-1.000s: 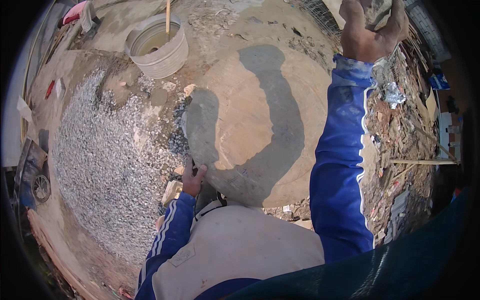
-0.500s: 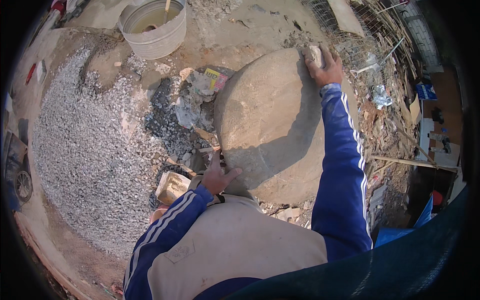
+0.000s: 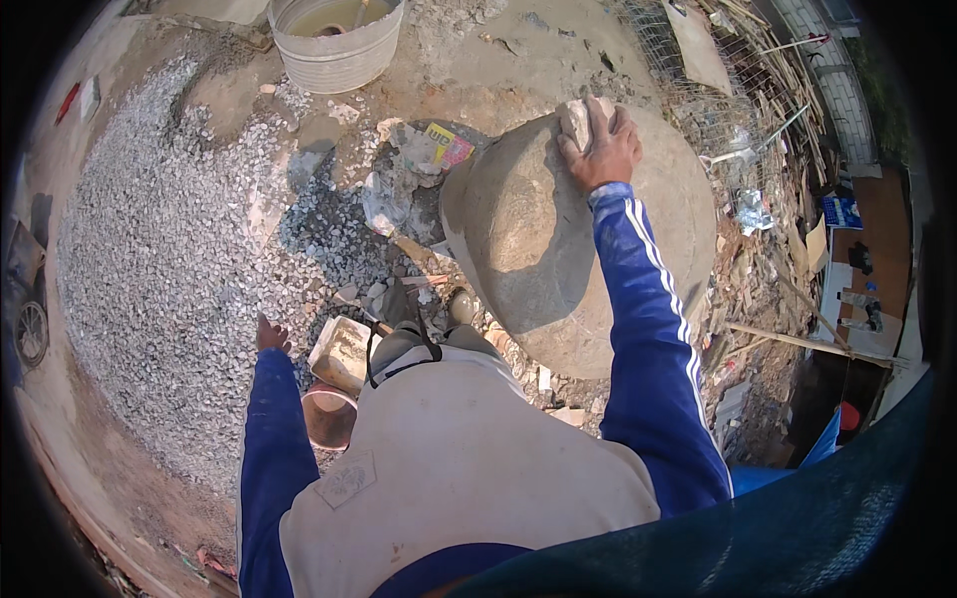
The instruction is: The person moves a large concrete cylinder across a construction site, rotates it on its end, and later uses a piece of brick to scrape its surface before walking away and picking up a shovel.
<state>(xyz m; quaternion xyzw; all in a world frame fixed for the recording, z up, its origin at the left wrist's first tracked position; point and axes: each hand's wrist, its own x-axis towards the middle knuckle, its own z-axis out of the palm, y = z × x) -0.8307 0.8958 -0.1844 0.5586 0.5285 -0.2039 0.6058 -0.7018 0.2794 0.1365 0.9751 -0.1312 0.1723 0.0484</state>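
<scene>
A large rounded, grey-brown body with a cement-like surface [image 3: 658,249] stands in front of me. My right hand [image 3: 608,149] is up on its far side, fingers wrapped over a pale stone-like lump [image 3: 574,124] that rests against the surface. My left hand [image 3: 272,336] hangs off to the left, apart from the rounded body and over the edge of the gravel. Its fingers are partly spread, with nothing visible in them. Beside that hand are a dirty cream container [image 3: 342,354] and a reddish bucket [image 3: 329,417].
A broad gravel pile [image 3: 169,269] covers the left side. A ribbed pale tub [image 3: 339,55] of murky water stands at the far end. Wire mesh [image 3: 653,40], rubble, sticks and a wooden plank [image 3: 797,341] lie to the right. A bright torn wrapper [image 3: 449,147] lies beyond the rounded body.
My left hand has left the rounded body's near edge and swung left toward the gravel. My right hand has moved left across the surface with the lump. The body now appears tilted differently.
</scene>
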